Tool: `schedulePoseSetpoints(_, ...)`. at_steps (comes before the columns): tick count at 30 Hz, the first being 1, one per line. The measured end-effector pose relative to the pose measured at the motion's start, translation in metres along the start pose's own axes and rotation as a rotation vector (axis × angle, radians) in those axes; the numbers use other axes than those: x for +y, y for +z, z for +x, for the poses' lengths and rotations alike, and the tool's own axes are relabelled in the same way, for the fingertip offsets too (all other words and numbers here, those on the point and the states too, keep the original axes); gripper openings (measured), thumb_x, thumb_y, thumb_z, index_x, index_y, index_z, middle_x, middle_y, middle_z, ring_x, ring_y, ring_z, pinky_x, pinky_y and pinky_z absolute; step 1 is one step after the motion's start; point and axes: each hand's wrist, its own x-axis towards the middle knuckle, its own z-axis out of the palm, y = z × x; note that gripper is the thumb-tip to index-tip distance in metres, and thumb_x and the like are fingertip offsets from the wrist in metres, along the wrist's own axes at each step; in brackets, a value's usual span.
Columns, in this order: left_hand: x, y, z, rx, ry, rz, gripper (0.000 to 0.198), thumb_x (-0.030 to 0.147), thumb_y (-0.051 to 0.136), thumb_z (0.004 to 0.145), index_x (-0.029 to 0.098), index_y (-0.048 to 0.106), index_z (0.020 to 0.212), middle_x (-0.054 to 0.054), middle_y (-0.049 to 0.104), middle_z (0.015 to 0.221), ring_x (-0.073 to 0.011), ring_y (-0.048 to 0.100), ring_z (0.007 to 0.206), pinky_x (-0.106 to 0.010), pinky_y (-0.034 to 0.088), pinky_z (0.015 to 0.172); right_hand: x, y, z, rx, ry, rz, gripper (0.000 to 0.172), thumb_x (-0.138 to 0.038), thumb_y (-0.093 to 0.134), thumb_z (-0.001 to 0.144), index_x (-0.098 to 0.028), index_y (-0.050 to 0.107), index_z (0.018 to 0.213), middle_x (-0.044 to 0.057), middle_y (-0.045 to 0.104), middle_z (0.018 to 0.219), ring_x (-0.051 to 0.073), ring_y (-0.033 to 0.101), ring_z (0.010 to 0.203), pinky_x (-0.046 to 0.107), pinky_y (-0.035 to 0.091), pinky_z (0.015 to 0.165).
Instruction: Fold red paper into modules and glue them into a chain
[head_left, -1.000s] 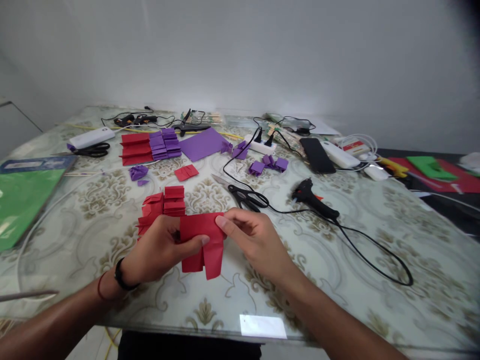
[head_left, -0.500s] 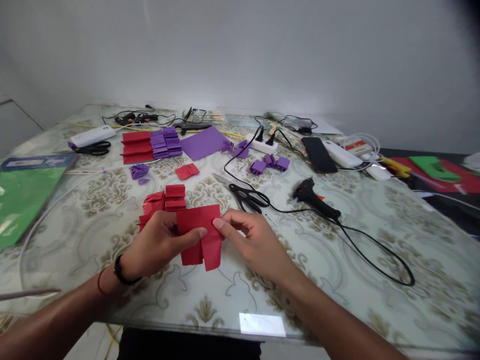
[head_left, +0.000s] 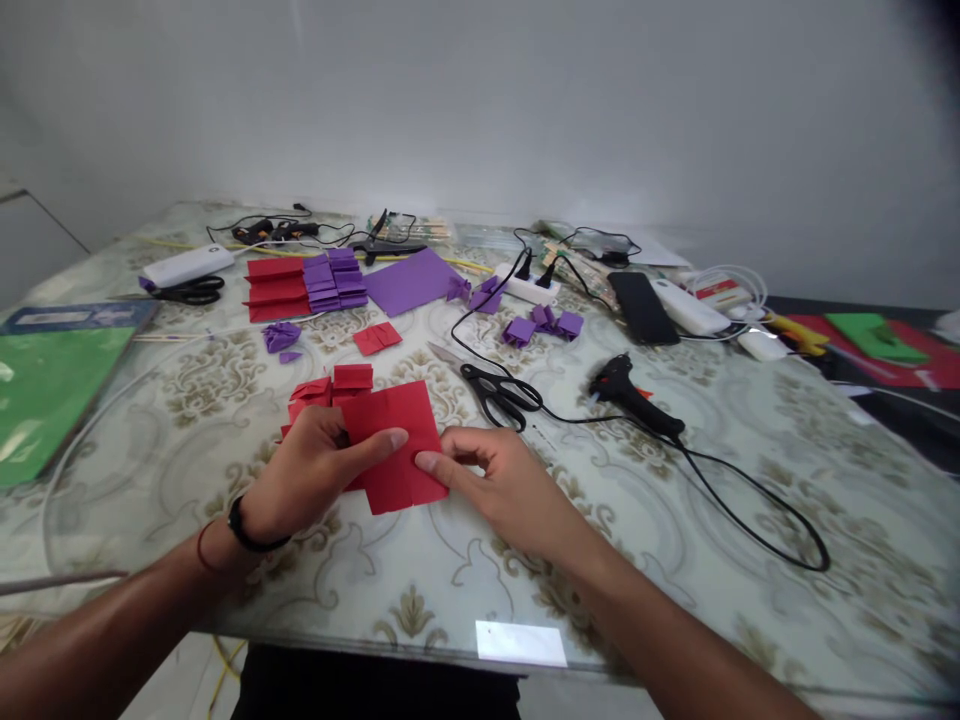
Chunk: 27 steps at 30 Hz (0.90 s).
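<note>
A red paper piece [head_left: 397, 470], slit at its lower edge, is held up between both hands over the table. My left hand [head_left: 319, 470] pinches its left side, thumb lying across the front. At its lower right edge, my right hand [head_left: 499, 485] pinches it between thumb and fingers. Behind my left hand lie folded red paper pieces [head_left: 352, 378], partly hidden by the hand and the held paper. A small red square [head_left: 377, 338] with creases rests farther back. Black-handled scissors [head_left: 499, 393] lie open just beyond my right hand.
A black glue gun [head_left: 637, 395] with a looping cord lies at the right. Pleated red paper [head_left: 277, 290], pleated purple paper [head_left: 334, 280] and a purple sheet [head_left: 412, 282] lie farther back. A power strip [head_left: 529, 287] and a phone [head_left: 643, 308] sit behind. Green paper [head_left: 60, 400] is at left.
The red paper has turned and shifted; its two lower flaps, hanging apart before, now look nearly level. My right hand's grip has slid from its upper right to its lower right edge.
</note>
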Motion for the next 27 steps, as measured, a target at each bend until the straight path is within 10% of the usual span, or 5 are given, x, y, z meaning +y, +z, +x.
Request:
schedulePoseSetpoints(11, -0.0014, -0.0021, 0.0026, 0.062, 0.018, -0.032, 0.037, 0.050, 0.077, 0.088, 0.014, 0.076, 0.077, -0.003, 0.070, 0.067, -0.0149, 0.059, 0.058, -0.023, 0.044, 0.048, 0.0032, 0.0013, 0.0007, -0.018, 0.083, 0.097, 0.043, -0.053, 0.070, 0.094, -0.019, 0.064, 0.068, 0.003, 0.075, 0.068, 0.014, 0.058, 0.060, 0.026, 0.042, 0.059)
schedulePoseSetpoints(27, 0.0058, -0.0021, 0.0025, 0.046, 0.031, 0.075, 0.040, 0.049, 0.073, 0.089, 0.014, 0.069, 0.070, 0.001, 0.058, 0.058, -0.0091, 0.043, 0.050, -0.021, 0.033, 0.044, -0.0008, 0.0015, -0.0009, -0.062, 0.011, 0.159, 0.041, -0.055, 0.065, 0.097, -0.018, 0.067, 0.081, 0.002, 0.071, 0.072, 0.015, 0.063, 0.066, 0.026, 0.044, 0.062)
